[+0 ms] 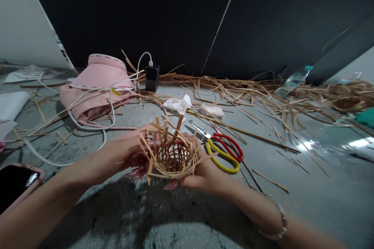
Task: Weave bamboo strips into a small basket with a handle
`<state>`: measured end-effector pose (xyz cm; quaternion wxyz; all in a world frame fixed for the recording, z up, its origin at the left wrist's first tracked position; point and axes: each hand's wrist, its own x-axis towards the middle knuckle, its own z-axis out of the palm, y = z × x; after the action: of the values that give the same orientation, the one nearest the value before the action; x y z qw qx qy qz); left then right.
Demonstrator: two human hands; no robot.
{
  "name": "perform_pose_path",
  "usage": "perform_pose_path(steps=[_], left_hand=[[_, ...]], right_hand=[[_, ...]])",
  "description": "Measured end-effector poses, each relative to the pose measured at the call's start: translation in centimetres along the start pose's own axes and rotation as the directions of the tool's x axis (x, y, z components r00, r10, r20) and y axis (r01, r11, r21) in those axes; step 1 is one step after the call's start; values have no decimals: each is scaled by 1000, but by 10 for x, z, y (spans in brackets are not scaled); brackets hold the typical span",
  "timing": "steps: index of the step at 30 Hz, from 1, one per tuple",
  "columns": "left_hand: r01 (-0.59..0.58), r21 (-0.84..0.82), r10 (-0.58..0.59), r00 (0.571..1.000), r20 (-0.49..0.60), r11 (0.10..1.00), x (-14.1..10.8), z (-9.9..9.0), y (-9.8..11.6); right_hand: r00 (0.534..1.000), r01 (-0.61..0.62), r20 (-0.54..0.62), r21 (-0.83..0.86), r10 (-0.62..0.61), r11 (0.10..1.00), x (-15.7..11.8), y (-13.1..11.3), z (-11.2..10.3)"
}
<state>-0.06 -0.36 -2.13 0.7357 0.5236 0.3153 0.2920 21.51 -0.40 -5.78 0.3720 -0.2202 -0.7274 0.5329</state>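
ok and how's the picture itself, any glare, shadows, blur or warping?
Head view: bright glare on the clear plastic and phone; dark shadow below the left hand and right hand; right forearm blurred near the lower edge; wide-angle stretch toward the corners.

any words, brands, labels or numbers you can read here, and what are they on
None that can be read.
Yellow tag on the pink visor hat: too small to make out any lettering.
Black block with the white cable plugged in: no legible marking.
Plastic bottle: too blurred to tell.
Phone screen: dark, no readable text.
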Motion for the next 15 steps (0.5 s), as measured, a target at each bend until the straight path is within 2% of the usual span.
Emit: perform_pose_path(steps=[7, 9, 11, 13, 15], left_hand=[[29, 160, -25, 999, -29, 987, -9, -4, 11], [-31, 236, 48, 997, -67, 971, -10, -5, 18], [-100, 360, 161, 977, -143, 928, -9, -6, 24], [-118, 513, 247, 950, -191, 850, -8, -8, 28], [-118, 635, 296, 938, -181, 763, -6, -10, 30]], right_hand=[[998, -68, 10, 49, 67, 997, 2, 1, 0], [997, -73, 2, 49, 73, 996, 1, 2, -1], [996, -87, 0, 43, 87, 995, 1, 3, -2], [995, -97, 5, 37, 97, 995, 0, 4, -3], [996, -89, 16, 33, 88, 996, -1, 6, -4]])
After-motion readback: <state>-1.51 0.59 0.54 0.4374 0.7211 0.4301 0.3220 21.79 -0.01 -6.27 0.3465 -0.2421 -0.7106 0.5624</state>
